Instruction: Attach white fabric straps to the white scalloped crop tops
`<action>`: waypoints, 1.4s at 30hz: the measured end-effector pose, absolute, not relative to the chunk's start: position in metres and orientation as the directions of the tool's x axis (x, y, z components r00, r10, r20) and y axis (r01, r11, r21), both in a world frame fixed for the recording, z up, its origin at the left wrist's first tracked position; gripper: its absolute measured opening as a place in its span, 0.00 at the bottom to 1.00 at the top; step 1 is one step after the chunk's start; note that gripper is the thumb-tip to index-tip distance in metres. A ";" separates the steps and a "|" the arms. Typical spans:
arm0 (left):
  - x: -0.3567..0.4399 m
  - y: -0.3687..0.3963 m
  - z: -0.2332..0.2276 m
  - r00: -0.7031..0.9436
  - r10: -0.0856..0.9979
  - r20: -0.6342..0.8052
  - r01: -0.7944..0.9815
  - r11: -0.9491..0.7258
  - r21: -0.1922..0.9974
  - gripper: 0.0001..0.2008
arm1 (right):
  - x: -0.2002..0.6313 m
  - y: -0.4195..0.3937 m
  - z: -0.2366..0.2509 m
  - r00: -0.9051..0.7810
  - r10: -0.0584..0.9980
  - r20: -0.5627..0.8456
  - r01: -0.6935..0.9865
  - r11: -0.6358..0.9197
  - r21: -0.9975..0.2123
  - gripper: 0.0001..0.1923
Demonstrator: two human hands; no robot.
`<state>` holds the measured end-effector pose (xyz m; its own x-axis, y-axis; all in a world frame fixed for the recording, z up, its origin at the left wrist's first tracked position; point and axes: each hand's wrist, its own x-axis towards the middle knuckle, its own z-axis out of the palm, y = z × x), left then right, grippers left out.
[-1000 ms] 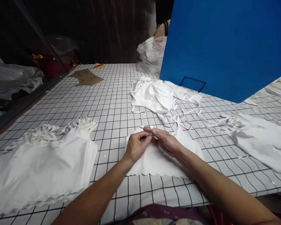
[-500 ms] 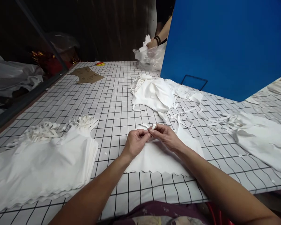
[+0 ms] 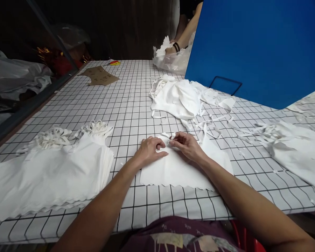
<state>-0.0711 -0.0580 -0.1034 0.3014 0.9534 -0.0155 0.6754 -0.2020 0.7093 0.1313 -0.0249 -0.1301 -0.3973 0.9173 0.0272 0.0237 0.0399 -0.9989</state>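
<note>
A white garment (image 3: 173, 169) with a scalloped hem lies flat on the gridded table (image 3: 126, 105) in front of me. My left hand (image 3: 150, 149) rests on its upper left part, fingers curled, pressing the cloth down. My right hand (image 3: 186, 145) pinches a thin white strap at the garment's top edge, fingertips close to the left hand. Whether the left hand also grips the strap I cannot tell.
A stack of white garments (image 3: 49, 171) lies at the left. A loose white pile with straps (image 3: 178, 98) sits beyond my hands, more white cloth (image 3: 296, 150) at the right. A blue panel (image 3: 257, 45) stands behind. Another person's hand (image 3: 173, 47) reaches into a plastic bag (image 3: 170, 59). Brown cardboard (image 3: 99, 75) lies far left.
My hands have lowered from pinching the strap in the air down onto the garment. The left hand now lies flat on the cloth. The other person's hand has moved into the bag.
</note>
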 end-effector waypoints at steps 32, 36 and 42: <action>-0.052 -0.063 -0.110 0.275 0.961 0.041 0.622 -0.210 0.754 0.10 | 0.139 -0.034 -0.119 -0.523 0.852 -0.005 0.184 0.107 -0.977 0.13; -0.048 -0.063 -0.113 0.232 0.972 0.041 0.680 -0.193 0.707 0.14 | 0.132 -0.040 -0.120 -0.525 0.849 -0.049 0.025 -0.042 -0.999 0.18; -0.044 -0.068 -0.117 0.223 0.973 0.066 0.759 -0.215 0.615 0.07 | 0.127 -0.017 -0.074 -0.559 0.808 -0.188 -0.018 -0.238 -0.971 0.21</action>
<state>-0.0439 -0.0684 -0.1166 0.2225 0.9727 0.0660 0.7586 -0.2153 0.6150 0.1265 -0.0175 -0.0735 -0.5590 0.8076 -0.1878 -0.0177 -0.2381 -0.9711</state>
